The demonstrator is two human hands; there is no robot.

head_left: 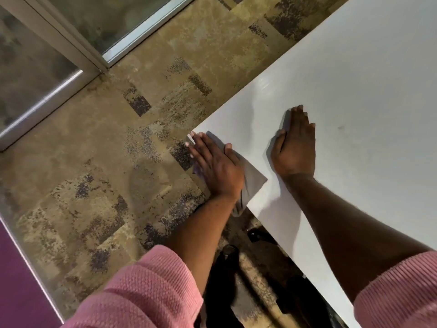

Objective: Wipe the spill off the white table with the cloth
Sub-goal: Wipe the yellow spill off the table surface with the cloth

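Observation:
The white table (359, 74) fills the right side of the view, its near-left corner pointing toward the floor. A grey cloth (254, 179) lies on that corner and hangs partly over the edge. My left hand (216, 164) lies flat on the cloth, pressing it down, with its fingertips past the table's corner. My right hand (295, 147) rests palm-down on the bare tabletop, to the right of the cloth, holding nothing. A faint smudge (340, 127) shows on the table right of that hand. No clear wet spill can be made out.
Patterned brown carpet (106, 162) covers the floor to the left. A glass door with a metal frame (78, 48) stands at the top left. Dark objects (224, 268), perhaps shoes, sit under the table edge.

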